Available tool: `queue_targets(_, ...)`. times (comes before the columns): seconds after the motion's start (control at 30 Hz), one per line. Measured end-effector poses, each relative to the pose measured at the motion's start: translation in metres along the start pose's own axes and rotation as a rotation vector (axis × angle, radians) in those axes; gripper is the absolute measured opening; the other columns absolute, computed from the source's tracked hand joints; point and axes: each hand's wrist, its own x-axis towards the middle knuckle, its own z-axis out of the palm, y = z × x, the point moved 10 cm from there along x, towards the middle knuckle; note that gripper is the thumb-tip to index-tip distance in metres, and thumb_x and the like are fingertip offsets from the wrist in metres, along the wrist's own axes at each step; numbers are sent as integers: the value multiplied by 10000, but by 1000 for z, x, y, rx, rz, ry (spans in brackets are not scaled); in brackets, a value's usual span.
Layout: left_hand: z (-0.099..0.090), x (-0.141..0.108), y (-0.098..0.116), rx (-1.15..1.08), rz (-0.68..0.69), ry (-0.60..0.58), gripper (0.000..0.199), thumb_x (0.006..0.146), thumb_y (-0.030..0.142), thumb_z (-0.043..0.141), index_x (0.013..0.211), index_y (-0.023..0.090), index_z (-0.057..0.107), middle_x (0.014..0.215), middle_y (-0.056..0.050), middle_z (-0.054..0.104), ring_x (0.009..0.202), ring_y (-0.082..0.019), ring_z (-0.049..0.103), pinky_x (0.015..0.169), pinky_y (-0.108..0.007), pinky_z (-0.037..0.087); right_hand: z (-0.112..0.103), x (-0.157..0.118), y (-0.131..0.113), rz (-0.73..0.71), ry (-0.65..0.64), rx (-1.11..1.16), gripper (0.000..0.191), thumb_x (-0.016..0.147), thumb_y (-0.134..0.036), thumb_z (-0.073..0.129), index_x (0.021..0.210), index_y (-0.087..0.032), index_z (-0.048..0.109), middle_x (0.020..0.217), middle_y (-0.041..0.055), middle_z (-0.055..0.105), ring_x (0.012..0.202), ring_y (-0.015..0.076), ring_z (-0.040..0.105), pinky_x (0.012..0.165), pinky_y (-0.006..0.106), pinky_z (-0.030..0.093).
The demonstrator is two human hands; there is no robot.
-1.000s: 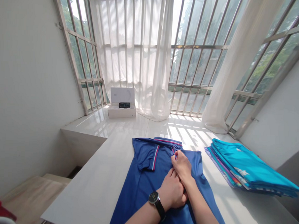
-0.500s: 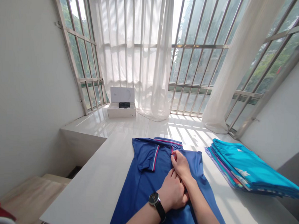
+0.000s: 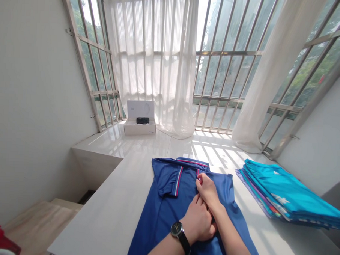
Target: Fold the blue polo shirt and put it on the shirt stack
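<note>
A blue polo shirt [image 3: 166,213] with red and white striped trim lies on the white table, its collar at the far end. Its left sleeve is folded inward, striped cuff showing. My right hand [image 3: 207,189] pinches the other striped cuff near the shirt's middle, thumb and forefinger together. Crossing beneath my right wrist, my left hand [image 3: 199,219] rests on the shirt with fingers stretched forward; some fingertips are hidden under the right wrist. A black-strapped watch [image 3: 177,229] is on the left wrist.
To the right stands a stack of folded clothes [image 3: 293,196], turquoise on top. An open white box [image 3: 140,129] holding a black device [image 3: 142,120] sits on the sill by the curtain [image 3: 177,86]. The white table [image 3: 98,218] ends at left, above a lower wooden surface [image 3: 36,219].
The view has shifted slightly, so everything appears a little further right and lower. Both hands keep the same places on the shirt.
</note>
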Motion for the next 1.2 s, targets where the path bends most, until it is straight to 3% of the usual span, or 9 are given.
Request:
queue_targets(0.13,-2,-1,1,-22,5,22,635,967,452,448,1475,71,456,1494,-195,484,1425,-350,363,1214,-480,226,3,-1,5,37,-36,-32,120,897,-216,490,978,-200,578,716,14,665,673,178,631,647,267,395)
queue_targets(0.3,-3,-2,2,-22,4,17,608,952,403,467,1475,93,465,1473,-169,519,1398,-335,403,1204,-465,241,6,0,5,50,-69,-59,128,924,-221,485,1017,-202,571,740,20,679,705,176,644,646,256,374)
queue_targets(0.53,-3,-1,1,-3,-2,21,622,977,464,428,1463,80,478,1487,-186,498,1417,-345,376,1204,-468,239,6,-2,5,71,-88,-73,138,931,-221,484,1033,-207,576,748,17,686,732,175,655,649,253,368)
queue_targets(0.8,-2,-1,1,-5,-2,-2,627,919,353,493,1485,87,447,1482,-170,510,1399,-339,403,1195,-466,253,6,-2,3,73,-101,-92,140,933,-229,484,1027,-208,585,791,24,699,756,172,661,657,253,369)
queue_targets(1.2,-3,-1,2,1,-1,-8,641,909,338,504,1497,94,428,1485,-166,509,1404,-343,397,1187,-472,253,5,-3,1,77,-116,-108,156,933,-248,478,1026,-212,598,825,30,718,786,185,675,663,260,372)
